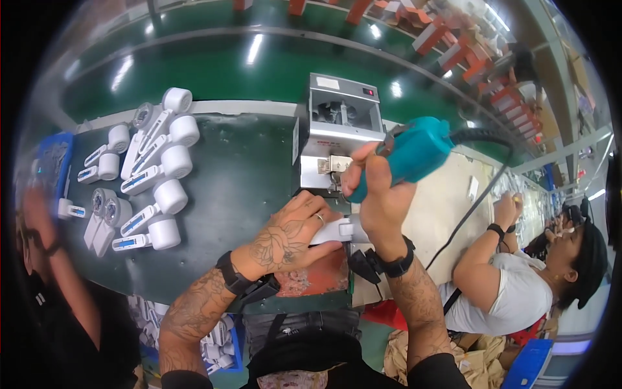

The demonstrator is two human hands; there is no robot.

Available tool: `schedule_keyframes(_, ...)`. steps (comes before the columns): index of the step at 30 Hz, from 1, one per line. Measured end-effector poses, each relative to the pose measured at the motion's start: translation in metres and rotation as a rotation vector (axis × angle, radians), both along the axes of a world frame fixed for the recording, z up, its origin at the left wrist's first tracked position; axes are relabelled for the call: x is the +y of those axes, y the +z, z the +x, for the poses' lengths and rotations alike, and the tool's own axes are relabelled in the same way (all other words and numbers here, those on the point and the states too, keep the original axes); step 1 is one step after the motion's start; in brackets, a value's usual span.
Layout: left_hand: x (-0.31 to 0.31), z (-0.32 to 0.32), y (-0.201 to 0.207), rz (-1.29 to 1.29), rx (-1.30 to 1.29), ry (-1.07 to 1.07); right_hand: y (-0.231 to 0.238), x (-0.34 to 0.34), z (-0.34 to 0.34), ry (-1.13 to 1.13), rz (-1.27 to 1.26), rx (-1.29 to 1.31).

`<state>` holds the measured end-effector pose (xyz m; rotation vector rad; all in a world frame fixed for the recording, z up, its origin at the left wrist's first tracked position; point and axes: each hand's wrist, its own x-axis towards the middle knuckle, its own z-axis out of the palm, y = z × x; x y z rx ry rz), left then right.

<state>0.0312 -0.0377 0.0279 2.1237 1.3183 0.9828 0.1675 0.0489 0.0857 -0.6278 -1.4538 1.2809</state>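
Note:
My left hand [295, 236] is closed on a white plastic device [335, 231], pressing it down near the bench's front edge; part of it is hidden under my fingers. In my right hand [383, 207] is a teal electric screwdriver [418, 150], its black cable leaving from the back. Its tip is hidden by my hand, so I cannot tell whether it touches anything. Just beyond my hands stands a grey screw feeder [337, 138]. To the left lie several white devices with handles and round heads [170, 196], some showing a blue strip along the handle.
A green conveyor [214, 61] runs behind the bench [240, 149]. Orange boxes [505, 100] line its far side. On the right a co-worker [499, 282] sits; at far left another person's arm [58, 259] reaches in by a blue bin [55, 162].

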Motion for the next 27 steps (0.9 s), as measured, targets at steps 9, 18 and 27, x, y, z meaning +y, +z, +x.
schedule_keyframes(9,0.0,0.002,0.001,-0.034,0.008,-0.001,0.002,-0.024,0.034,-0.053,-0.024,0.012)
schedule_keyframes(18,-0.001,0.003,-0.002,-0.046,-0.018,0.005,-0.009,-0.022,0.033,0.026,-0.064,-0.004)
schedule_keyframes(27,0.001,0.003,0.004,-0.033,0.053,-0.025,-0.015,-0.014,0.031,0.094,-0.022,0.052)
